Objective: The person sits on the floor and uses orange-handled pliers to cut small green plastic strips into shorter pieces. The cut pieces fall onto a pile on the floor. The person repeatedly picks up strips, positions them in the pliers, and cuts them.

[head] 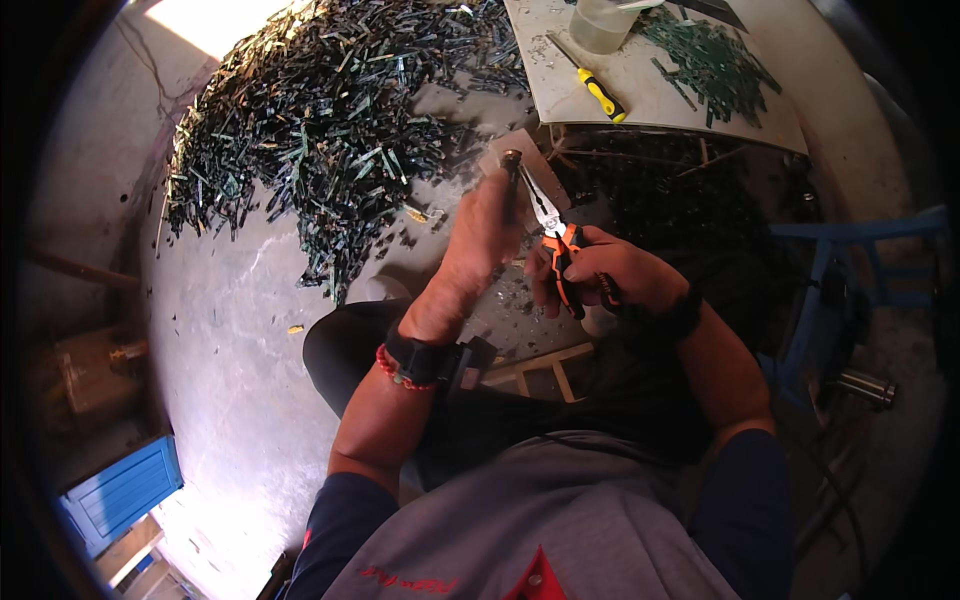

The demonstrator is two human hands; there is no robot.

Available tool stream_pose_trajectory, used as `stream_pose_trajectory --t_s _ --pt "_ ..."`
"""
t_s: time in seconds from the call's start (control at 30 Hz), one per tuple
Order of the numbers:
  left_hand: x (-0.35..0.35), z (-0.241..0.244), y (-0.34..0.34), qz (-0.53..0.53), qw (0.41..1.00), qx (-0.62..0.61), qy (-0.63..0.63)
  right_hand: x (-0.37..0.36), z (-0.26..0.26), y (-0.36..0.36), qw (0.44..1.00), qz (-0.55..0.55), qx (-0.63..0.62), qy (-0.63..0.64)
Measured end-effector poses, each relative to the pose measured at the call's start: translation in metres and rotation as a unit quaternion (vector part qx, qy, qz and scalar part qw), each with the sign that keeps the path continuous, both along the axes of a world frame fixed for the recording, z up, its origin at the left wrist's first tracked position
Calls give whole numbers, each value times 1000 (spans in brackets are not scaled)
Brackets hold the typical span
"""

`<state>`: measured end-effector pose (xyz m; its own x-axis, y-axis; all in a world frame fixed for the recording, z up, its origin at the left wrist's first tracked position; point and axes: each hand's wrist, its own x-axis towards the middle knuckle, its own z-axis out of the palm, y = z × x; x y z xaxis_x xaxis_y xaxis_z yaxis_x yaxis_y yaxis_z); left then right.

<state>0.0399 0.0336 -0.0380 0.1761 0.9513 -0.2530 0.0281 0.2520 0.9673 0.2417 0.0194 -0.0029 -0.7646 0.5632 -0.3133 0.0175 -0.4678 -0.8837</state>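
Observation:
My left hand, blurred by motion, is closed around a small dark piece with a brownish round top. It is held upright, and its lower part is hidden by my fingers. My right hand grips a pair of long-nose pliers by its orange and black handles. The plier jaws point up and away from me, slightly parted, with their tips close beside the dark piece. Whether the tips touch it, I cannot tell. Below them lies a flat, pale brownish board.
A large heap of narrow dark-green strips covers the floor ahead and left. On a pale tabletop lie a yellow-and-black screwdriver, a clear plastic cup of liquid and piled green strips. A blue stool stands right.

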Motion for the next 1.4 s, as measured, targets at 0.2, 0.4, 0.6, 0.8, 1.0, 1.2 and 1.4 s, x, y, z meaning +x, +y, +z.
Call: stream_pose_trajectory --t_s 0.2,0.4,0.6,0.8,1.0,1.2,1.4 --pt "2 -18 6 -19 988 81 128 -2 -5 2 999 12 -38 29" --pt "0 -23 4 -4 993 83 83 -15 5 3 997 -29 6 -74" --pt "3 -38 6 31 982 155 103 -23 -22 -3 874 -89 317 -357" --pt "4 -43 11 28 977 145 155 -38 -9 -2 810 -91 344 -465" --pt "3 -35 11 30 986 112 120 -43 -12 -4 787 -116 373 -477" --pt "2 -29 10 35 987 122 99 -47 -14 -5 788 -124 359 -484" --pt "7 -23 8 84 994 50 50 -49 -15 -8 839 -117 303 -437"
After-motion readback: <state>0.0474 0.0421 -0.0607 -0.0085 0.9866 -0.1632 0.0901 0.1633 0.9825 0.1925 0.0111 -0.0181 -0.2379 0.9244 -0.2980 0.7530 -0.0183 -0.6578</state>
